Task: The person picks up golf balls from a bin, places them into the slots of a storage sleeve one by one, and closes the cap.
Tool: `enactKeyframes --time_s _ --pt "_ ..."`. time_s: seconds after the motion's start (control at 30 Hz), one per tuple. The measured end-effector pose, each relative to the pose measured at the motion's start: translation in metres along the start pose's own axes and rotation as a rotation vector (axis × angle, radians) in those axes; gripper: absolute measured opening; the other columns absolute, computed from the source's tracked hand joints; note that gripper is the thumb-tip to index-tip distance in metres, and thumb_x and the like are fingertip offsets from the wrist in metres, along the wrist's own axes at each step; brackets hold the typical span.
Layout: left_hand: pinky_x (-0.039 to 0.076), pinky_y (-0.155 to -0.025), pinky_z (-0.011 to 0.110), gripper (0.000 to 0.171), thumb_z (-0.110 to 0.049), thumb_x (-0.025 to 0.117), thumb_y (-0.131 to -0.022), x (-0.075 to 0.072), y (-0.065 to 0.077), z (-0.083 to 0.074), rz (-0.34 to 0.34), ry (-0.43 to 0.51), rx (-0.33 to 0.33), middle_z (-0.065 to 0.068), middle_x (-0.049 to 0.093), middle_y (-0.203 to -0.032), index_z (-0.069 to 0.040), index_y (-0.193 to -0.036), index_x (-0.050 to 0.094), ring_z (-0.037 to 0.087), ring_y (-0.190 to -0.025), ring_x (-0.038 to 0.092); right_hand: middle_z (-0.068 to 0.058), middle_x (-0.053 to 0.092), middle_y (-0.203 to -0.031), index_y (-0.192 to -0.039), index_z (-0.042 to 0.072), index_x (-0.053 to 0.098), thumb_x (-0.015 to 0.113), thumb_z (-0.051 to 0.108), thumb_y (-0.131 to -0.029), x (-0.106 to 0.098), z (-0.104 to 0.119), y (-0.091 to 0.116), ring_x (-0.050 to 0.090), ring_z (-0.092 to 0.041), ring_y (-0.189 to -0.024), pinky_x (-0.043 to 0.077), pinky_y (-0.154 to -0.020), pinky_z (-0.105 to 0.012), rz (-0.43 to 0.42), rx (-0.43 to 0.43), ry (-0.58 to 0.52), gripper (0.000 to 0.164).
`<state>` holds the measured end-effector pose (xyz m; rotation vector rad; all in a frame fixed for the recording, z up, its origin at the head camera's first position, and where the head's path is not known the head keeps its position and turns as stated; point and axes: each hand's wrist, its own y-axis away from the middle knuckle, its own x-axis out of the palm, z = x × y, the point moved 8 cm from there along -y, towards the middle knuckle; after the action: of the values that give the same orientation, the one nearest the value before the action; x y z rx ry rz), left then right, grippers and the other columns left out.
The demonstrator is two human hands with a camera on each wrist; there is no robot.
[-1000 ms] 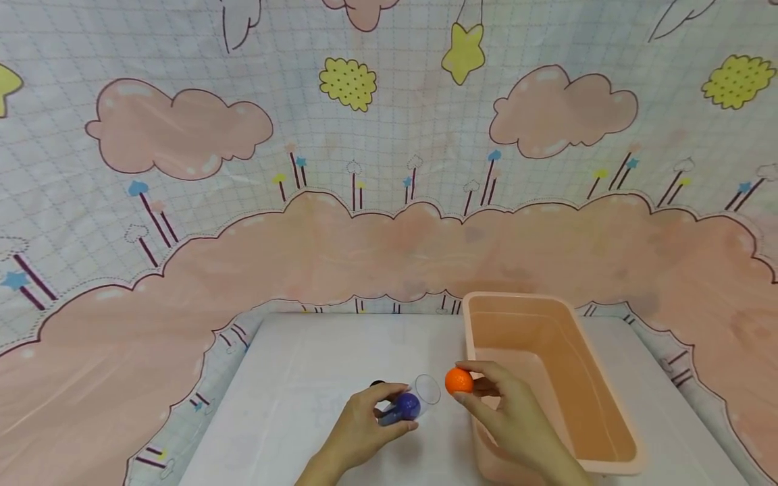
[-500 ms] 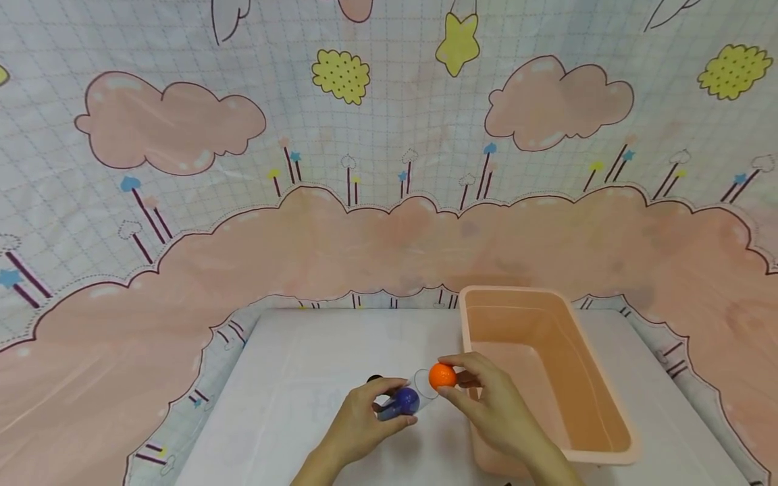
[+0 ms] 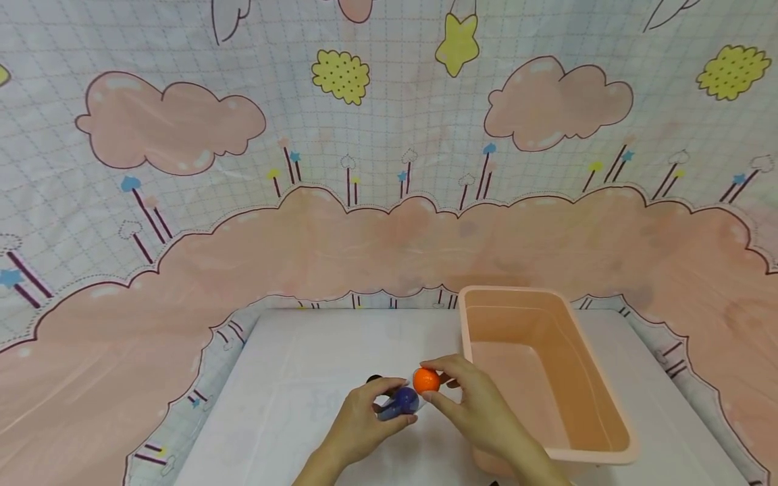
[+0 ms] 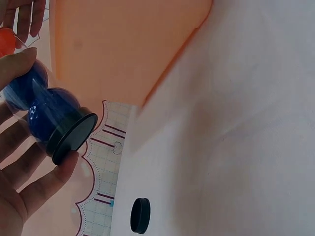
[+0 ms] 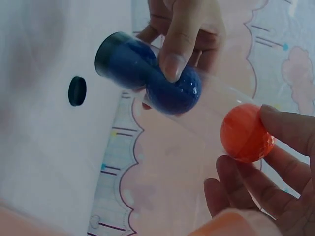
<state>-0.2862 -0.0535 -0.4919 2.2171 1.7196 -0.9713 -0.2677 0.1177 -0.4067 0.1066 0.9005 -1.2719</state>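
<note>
My left hand [image 3: 358, 422] grips a clear tube [image 5: 216, 91] that is tilted, its open end toward the right. Inside it two blue balls [image 5: 172, 91] sit in a row against a black end cap [image 4: 74, 138]. An orange golf ball [image 5: 246, 132] is pinched between the thumb and fingers of my right hand [image 3: 480, 412]. The golf ball is at the tube's open mouth; how far inside it is, I cannot tell. A loose black cap [image 4: 140, 215] lies on the table beyond my left hand, partly hidden by it in the head view.
A peach plastic basin [image 3: 598, 385] stands on the white table [image 3: 316, 337], just right of and under my right forearm. Behind the table hangs a patterned cloth [image 3: 377, 256] with clouds and stars. A small dark thing [image 3: 494, 483] shows at the bottom edge.
My right hand has moved left with the orange golf ball, from beside the basin's rim to the tube's mouth. The left hand keeps its hold on the tube. The head view has shifted slightly.
</note>
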Motion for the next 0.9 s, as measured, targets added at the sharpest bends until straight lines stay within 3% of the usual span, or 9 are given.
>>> enactKeyframes --time_s 0.17,0.43,0.67,0.9 --pt "0.053 -0.072 0.021 0.05 -0.054 0.077 -0.075 -0.003 0.0 0.004 -0.025 0.015 0.001 -0.016 0.065 -0.107 -0.036 -0.119 0.062 0.005 -0.096 0.061 0.014 0.062 -0.113 -0.12 0.022 0.065 0.075 0.023 -0.085 0.008 0.005 -0.002 0.06 -0.001 -0.092 0.055 -0.079 -0.028 -0.014 -0.053 0.027 0.036" --pt "0.054 -0.073 0.024 0.048 -0.048 0.076 -0.079 -0.005 0.007 0.012 -0.042 0.065 0.015 -0.015 0.064 -0.114 -0.036 -0.122 0.058 0.007 -0.103 0.061 0.021 0.058 -0.117 -0.123 0.029 0.063 0.071 0.028 -0.089 0.022 0.006 -0.003 0.06 -0.008 -0.101 0.051 -0.081 -0.026 0.024 0.064 0.0 0.035" --pt "0.055 -0.076 0.024 0.046 -0.044 0.08 -0.076 -0.009 0.015 0.031 -0.093 0.157 -0.098 -0.018 0.063 -0.115 -0.039 -0.117 0.058 0.009 -0.102 0.062 0.019 0.056 -0.119 -0.128 0.033 0.057 0.069 0.026 -0.091 0.039 0.011 -0.005 0.06 -0.011 -0.096 0.051 -0.076 -0.024 -0.001 0.055 -0.063 0.04" --pt "0.055 -0.073 0.023 0.051 -0.035 0.083 -0.075 -0.018 0.031 0.055 -0.185 0.187 -0.194 -0.011 0.065 -0.115 -0.035 -0.118 0.055 0.013 -0.103 0.063 0.008 0.061 -0.112 -0.123 0.026 0.059 0.061 0.027 -0.096 0.069 -0.009 -0.014 0.06 -0.008 -0.09 0.052 -0.075 -0.022 -0.061 0.186 -0.189 0.028"
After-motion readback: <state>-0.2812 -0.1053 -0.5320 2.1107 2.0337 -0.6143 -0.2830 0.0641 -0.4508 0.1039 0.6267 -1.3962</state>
